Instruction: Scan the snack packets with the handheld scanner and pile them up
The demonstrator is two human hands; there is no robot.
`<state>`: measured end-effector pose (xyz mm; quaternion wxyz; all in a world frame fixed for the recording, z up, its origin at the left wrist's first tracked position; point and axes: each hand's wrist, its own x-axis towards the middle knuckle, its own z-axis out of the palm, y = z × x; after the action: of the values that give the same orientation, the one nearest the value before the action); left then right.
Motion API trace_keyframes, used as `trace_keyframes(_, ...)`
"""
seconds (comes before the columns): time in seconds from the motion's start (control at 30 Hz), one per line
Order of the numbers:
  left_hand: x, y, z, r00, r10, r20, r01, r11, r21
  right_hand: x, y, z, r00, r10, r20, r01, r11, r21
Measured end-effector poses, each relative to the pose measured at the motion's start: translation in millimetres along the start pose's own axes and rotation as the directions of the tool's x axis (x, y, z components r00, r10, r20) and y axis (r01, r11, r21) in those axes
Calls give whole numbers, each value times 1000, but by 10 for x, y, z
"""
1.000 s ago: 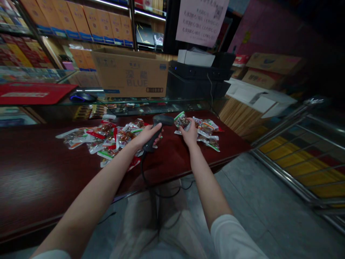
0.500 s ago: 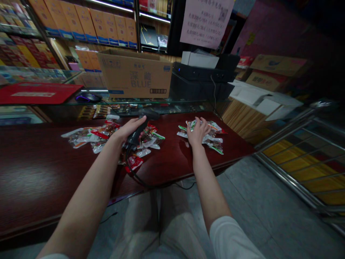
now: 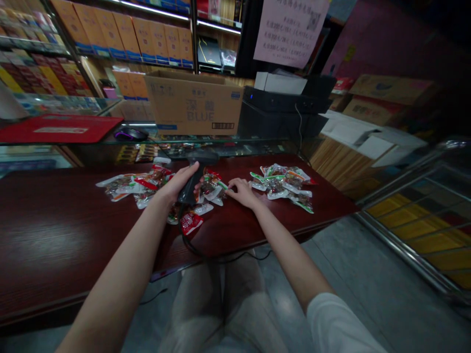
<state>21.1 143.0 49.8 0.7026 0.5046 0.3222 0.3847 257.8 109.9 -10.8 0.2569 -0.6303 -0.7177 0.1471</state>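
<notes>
My left hand point(image 3: 181, 182) is wrapped round the handle of a black barcode scanner point(image 3: 191, 186), its head pointing forward over the table. A black cable point(image 3: 187, 243) runs down from the handle. Beneath and beside the scanner lies a loose pile of clear vacuum-sealed snack packets point(image 3: 125, 185) with white, red and green edges. My right hand point(image 3: 243, 192) is at the right side of this pile, thumb and fingers closed at the green-white edge of a snack packet point(image 3: 214, 188). Farther right is a second heap of similar packets point(image 3: 279, 181).
A cardboard box point(image 3: 195, 110) stands on the glass counter behind the dark red table point(image 3: 55, 230). Left of it are a mouse point(image 3: 131, 134) and a red mat point(image 3: 62, 128). Black equipment point(image 3: 287, 105) is at back right, and a metal rack point(image 3: 408, 250) stands beyond the table's right end.
My right hand has left the right-hand heap and moved left to the packets beside the scanner. My left hand keeps hold of the scanner. The view has shifted slightly.
</notes>
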Motion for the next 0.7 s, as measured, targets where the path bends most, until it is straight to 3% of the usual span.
trace_keyframes(0.27,-98,-39,81,997,-57,53,50,991,125,-33,-21,45,1000,-6,23,7,999,-45)
trace_keyframes(0.4,-130,-27,140,997,-48,54,38,985,166,-2,85,-12,991,-10,-131,35,980,196)
trace_keyframes(0.53,-153,-55,251,1000,-7,23,3,989,145,64,223,-102,899,190,-395,19,883,469)
trace_keyframes(0.6,-163,-85,337,1000,20,11,-22,990,141,91,262,-131,858,262,-442,8,853,523)
trace_keyframes(0.7,-168,-133,487,999,25,24,-29,983,183,109,286,-136,834,272,-479,-8,876,483)
